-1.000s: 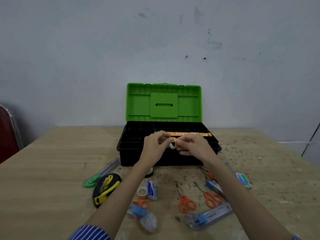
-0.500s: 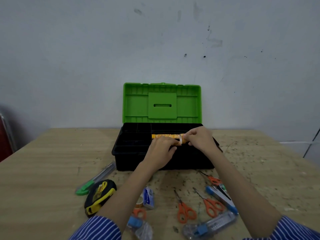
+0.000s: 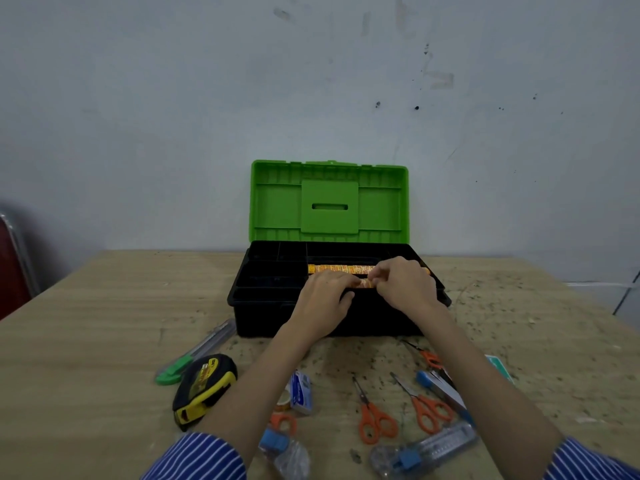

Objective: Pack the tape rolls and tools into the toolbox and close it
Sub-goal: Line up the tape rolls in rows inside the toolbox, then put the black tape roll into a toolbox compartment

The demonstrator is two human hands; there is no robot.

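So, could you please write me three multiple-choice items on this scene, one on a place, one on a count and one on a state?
1. Where does the yellow-and-black tape measure lie?
A. inside the toolbox
B. on the table, left of the person's left arm
C. on the green lid

2. How many pairs of orange-handled scissors with both loops in plain view lie between the arms?
A. two
B. five
C. none

3. How does the toolbox stand?
A. shut and latched
C. open, lid upright
B. lying on its side

Answers:
1 B: it rests on the wooden table beside the green cutter.
2 A: one pair and another lie there.
3 C: the green lid stands up at the back while both hands, left and right, work over the orange tape rolls.
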